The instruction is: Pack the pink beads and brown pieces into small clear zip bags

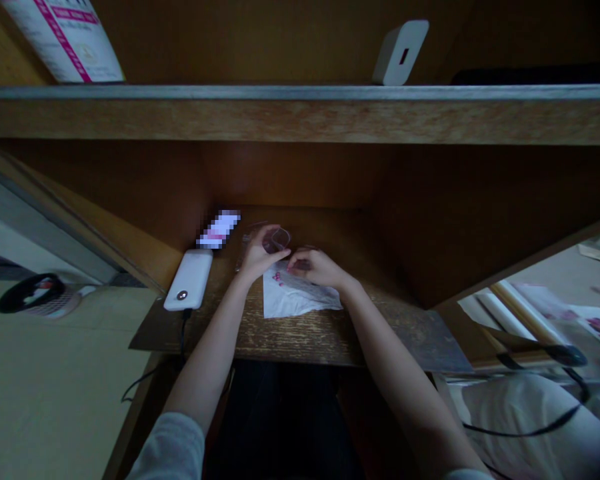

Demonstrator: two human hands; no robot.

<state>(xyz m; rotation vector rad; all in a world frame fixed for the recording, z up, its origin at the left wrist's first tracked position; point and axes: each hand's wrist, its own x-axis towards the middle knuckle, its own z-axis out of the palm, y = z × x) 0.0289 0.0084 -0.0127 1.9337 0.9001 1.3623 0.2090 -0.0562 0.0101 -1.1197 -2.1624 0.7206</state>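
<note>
My left hand (pixel 260 255) holds a small clear plastic cup (pixel 278 240) up near its fingertips, above the wooden desk (pixel 300 340). My right hand (pixel 314 268) sits close beside it, fingers curled and almost touching the left hand. Whether those fingers hold anything is hidden. Under both hands lies a crumpled white paper sheet (pixel 295 297) dotted with small pink bits. A clear plastic wrap (pixel 245 250) shows behind my left hand. To the left are a white power bank (pixel 188 280) with a black cable and a phone (pixel 219 229) with a pixelated screen.
A wooden shelf board (pixel 300 113) runs overhead, carrying a white box (pixel 400 53) and a pink-and-white package (pixel 65 40). Side panels enclose the desk. Papers and a black strap lie low at right. A round basket (pixel 35 297) stands on the floor at left.
</note>
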